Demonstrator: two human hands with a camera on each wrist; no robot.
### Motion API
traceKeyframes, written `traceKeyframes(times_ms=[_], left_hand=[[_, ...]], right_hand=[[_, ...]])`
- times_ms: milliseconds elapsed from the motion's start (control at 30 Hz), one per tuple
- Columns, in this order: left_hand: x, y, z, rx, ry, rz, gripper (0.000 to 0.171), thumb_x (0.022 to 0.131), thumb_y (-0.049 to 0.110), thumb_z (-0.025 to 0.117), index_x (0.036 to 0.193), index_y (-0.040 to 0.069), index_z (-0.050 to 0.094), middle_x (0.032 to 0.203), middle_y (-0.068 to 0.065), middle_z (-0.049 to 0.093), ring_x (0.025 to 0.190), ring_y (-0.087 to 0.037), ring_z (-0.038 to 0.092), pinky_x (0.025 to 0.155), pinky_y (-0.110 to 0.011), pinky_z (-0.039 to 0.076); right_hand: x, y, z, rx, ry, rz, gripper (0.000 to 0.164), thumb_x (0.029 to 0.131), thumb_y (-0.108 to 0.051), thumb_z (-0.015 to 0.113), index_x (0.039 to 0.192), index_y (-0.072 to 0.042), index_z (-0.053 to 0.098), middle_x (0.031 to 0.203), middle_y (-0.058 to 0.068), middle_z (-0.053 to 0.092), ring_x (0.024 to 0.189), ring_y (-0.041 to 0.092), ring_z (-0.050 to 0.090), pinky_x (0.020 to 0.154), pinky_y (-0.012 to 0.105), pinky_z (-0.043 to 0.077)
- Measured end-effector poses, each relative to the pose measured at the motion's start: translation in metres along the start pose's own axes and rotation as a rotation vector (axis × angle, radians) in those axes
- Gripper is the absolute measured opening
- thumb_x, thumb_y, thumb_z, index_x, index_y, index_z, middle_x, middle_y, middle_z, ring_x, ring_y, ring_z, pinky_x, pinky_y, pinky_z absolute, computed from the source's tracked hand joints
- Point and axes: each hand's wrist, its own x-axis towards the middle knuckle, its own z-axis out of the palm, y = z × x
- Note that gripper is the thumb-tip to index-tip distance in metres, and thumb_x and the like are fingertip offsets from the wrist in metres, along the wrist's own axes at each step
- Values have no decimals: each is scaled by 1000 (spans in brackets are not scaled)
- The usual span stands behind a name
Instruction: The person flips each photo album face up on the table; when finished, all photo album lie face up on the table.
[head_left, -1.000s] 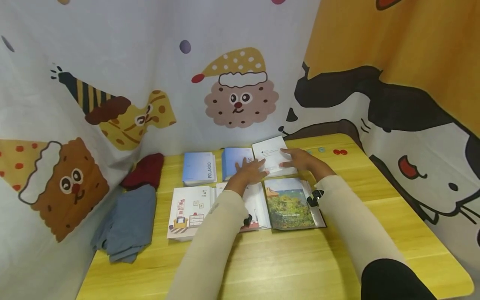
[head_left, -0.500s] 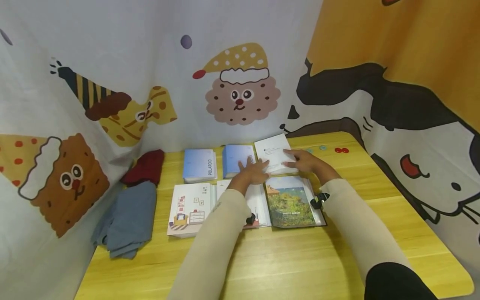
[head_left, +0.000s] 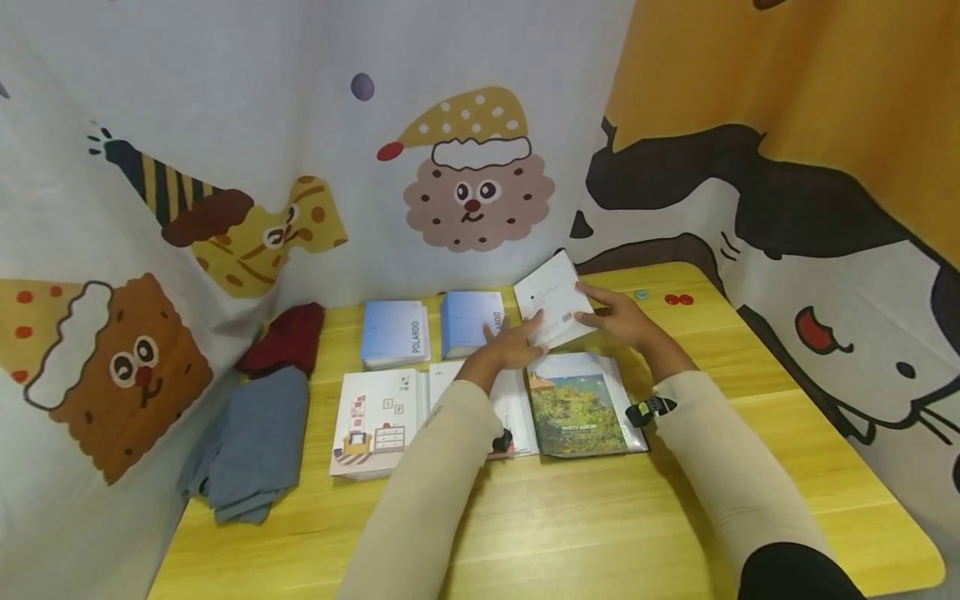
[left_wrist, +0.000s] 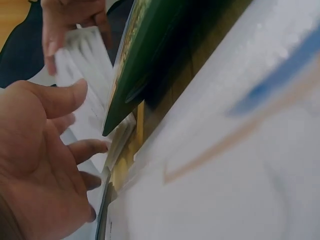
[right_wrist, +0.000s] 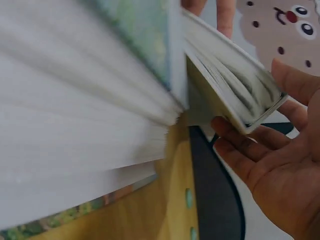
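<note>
A small white photo album (head_left: 551,304) is tilted at the back of the table, its right side raised. My right hand (head_left: 618,321) pinches that side, thumb on top and fingers underneath in the right wrist view, where the album's page edges (right_wrist: 235,80) show. My left hand (head_left: 506,346) has its fingers spread by the album's near left corner; whether they touch it is unclear. Left of it lie two blue POLAROID albums (head_left: 393,332). In front are a landscape-covered photo album (head_left: 577,408), a white album (head_left: 375,421) with a furniture drawing, and another album partly hidden by my left arm.
Folded blue-grey cloth (head_left: 258,446) and a dark red cloth (head_left: 288,337) lie at the table's left edge. Small red pieces (head_left: 678,299) and a teal piece (head_left: 641,294) sit at the back right. A printed curtain (head_left: 480,50) hangs behind the yellow wooden table (head_left: 570,525).
The white album's right side has lifted and the album has turned, tilting in my right hand. My left hand has stayed nearly in place beside it.
</note>
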Motion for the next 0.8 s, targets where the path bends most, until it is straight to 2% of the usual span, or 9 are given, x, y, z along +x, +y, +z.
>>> traceKeyframes(times_ms=[100, 133, 233, 333, 433, 533, 600, 700, 800], left_hand=[[1, -1, 3, -85, -2, 58, 83, 114, 47, 54, 176, 42, -1, 185, 1, 17, 173, -39, -2, 133, -67, -19], [1, -1, 4, -131, 0, 87, 85, 114, 45, 55, 176, 41, -4, 185, 1, 14, 173, -38, 1, 135, -66, -16], [2, 2, 4, -302, 24, 193, 90, 114, 34, 58, 175, 40, -8, 186, 1, 7, 172, -35, 12, 140, -59, 2], [2, 7, 2, -479, 50, 280, 94, 113, 20, 59, 174, 43, -9, 187, -1, 4, 170, -34, 24, 138, -53, 24], [0, 12, -2, -641, 59, 318, 100, 110, 5, 57, 174, 46, -8, 187, -3, 3, 166, -39, 34, 132, -52, 37], [0, 16, -5, -761, 83, 325, 104, 106, -3, 56, 174, 46, -7, 187, -5, 3, 168, -38, 28, 127, -51, 45], [0, 18, -7, -807, 99, 326, 106, 104, -4, 57, 175, 45, -6, 187, -5, 2, 171, -39, 19, 125, -52, 48], [1, 16, -7, -849, 104, 315, 105, 104, 1, 60, 175, 46, -3, 187, -4, 1, 169, -42, 23, 125, -54, 47], [4, 11, -5, -816, 132, 295, 97, 108, 15, 64, 176, 44, 1, 187, 2, 1, 170, -37, 24, 134, -57, 33]], right_hand=[[-4, -6, 1, 32, 71, -53, 73, 107, -34, 74, 170, -19, 41, 177, 16, 37, 152, 53, 51, 119, 67, 48], [-5, -8, 2, 38, 95, -74, 71, 106, -33, 75, 168, -17, 45, 176, 16, 40, 152, 51, 51, 118, 66, 49], [-10, -15, 7, 27, 137, -145, 66, 105, -28, 77, 163, -10, 52, 175, 16, 40, 157, 47, 46, 122, 64, 46], [-15, -20, 12, 6, 157, -223, 61, 104, -20, 78, 159, -4, 56, 176, 16, 37, 162, 45, 39, 125, 64, 41], [-19, -23, 15, 3, 181, -296, 57, 103, -10, 77, 156, 1, 57, 176, 18, 36, 162, 47, 37, 124, 67, 40], [-20, -24, 17, 25, 195, -354, 55, 104, -5, 74, 156, 1, 58, 177, 19, 35, 163, 47, 35, 123, 69, 40], [-20, -25, 18, 54, 188, -378, 55, 104, -3, 72, 157, 2, 56, 179, 20, 30, 163, 47, 35, 123, 67, 40], [-20, -26, 21, 128, 162, -412, 58, 105, 3, 67, 160, 5, 49, 181, 22, 23, 159, 51, 39, 124, 54, 43], [-17, -27, 24, 170, 107, -406, 63, 107, 4, 64, 165, 5, 40, 182, 22, 19, 154, 53, 45, 121, 35, 48]])
